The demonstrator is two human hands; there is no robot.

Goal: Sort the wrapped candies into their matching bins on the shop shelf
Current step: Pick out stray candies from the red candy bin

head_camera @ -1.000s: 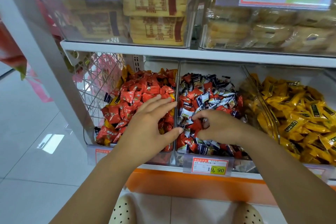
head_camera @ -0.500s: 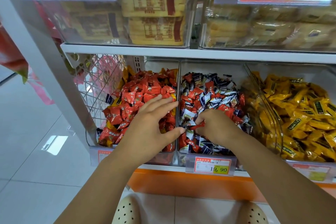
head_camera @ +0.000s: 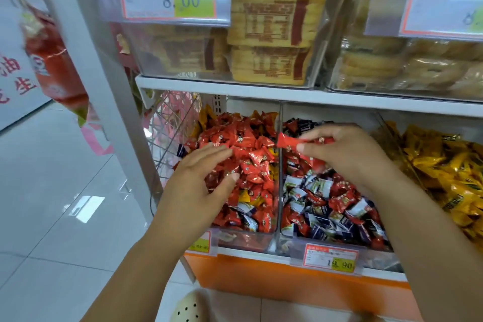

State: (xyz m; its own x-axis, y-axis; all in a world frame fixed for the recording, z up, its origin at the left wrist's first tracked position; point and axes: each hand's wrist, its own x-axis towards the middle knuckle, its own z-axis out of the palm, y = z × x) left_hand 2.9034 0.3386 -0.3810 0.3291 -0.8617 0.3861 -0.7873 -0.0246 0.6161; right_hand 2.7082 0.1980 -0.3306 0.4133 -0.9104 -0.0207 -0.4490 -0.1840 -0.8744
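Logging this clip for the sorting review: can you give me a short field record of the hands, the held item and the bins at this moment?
left hand: fingers straight, over the red pile in the left bin
right hand: pinches one red candy beside the divider
middle bin: mixed red and dark-blue candies
far right: yellow candies
sorting: unfinished; a few blue and yellow strays also show in the left bin
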